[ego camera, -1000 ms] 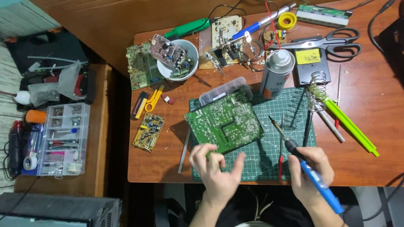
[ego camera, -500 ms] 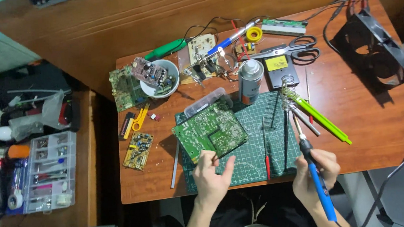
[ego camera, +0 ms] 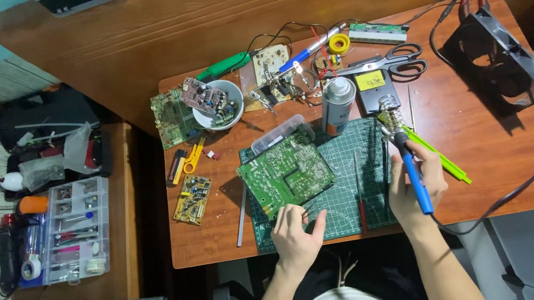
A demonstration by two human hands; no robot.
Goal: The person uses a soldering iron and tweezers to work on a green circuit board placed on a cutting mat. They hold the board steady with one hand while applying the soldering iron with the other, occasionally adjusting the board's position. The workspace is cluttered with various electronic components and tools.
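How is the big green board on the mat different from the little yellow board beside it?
The big green circuit board is much larger than the small yellow circuit board. The green one lies on the green cutting mat; the yellow one lies on bare table. The left hand is near the green one; nothing touches the yellow one. Both lie flat and tilted.

Packaging near you: grey spray can, upright at the cutting mat's top edge, frame centre. Yellow square label on the black stand base just right of it. Clear compartment box, far left.
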